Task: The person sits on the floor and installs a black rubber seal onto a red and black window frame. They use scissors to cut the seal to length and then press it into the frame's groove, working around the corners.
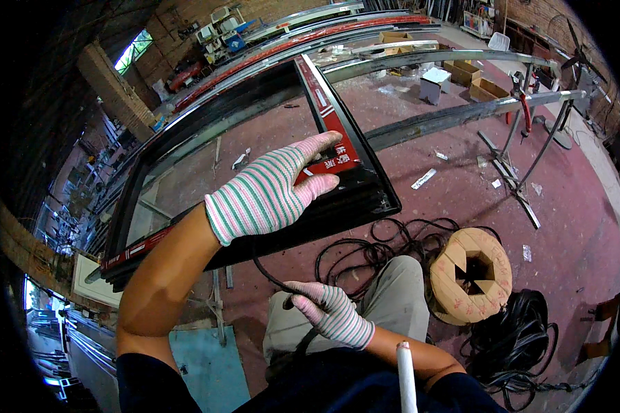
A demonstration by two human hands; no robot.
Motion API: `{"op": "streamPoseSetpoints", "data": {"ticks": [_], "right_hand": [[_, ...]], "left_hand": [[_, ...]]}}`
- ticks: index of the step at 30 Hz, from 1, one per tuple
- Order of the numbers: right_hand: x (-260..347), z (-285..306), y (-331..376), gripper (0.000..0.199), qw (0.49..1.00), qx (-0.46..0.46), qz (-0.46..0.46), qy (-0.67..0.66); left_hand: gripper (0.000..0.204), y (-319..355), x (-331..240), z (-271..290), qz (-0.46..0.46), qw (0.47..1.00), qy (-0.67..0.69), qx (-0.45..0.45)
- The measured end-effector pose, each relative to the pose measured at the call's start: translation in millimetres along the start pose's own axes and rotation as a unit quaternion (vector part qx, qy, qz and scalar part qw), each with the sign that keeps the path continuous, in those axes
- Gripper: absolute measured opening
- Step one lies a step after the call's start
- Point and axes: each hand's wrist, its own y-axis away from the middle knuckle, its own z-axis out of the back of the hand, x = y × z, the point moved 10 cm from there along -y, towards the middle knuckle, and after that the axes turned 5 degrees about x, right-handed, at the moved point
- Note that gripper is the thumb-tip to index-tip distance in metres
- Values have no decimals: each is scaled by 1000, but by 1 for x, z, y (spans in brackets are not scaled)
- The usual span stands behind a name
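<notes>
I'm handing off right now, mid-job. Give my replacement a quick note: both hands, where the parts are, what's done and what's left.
Left hand: gloved, pressing flat on the black window frame near its corner, on the red strip.
Right hand: gloved, grip closed on the black rubber cord, which runs up under the frame edge.
Cord supply: loose coils on the red floor beside the cardboard spool.
Done: cannot tell how much cord is seated.
Left: probably feeding cord along the frame.

A long red label strip [329, 127] with white marks lies on the black frame; open brown cardboard boxes [477, 79] stand far behind.
</notes>
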Motion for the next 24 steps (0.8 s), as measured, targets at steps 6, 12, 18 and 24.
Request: {"op": "streamPoseSetpoints", "data": {"ticks": [6, 12, 18, 24], "right_hand": [[6, 6, -3, 34, 999, 8, -32, -13], [0, 7, -5, 33, 998, 9, -40, -43], [-8, 6, -8, 33, 996, 24, -51, -71], [-12, 10, -9, 37, 992, 31, -69, -97]], "left_hand": [[57, -5, -3, -2, 10, 1000, -15, 8], [54, -5, -1, -1, 49, 998, -16, -23], [56, -5, -6, 8, 109, 991, -60, -43], [62, 2, 1, 10, -35, 999, -12, -26]]}}
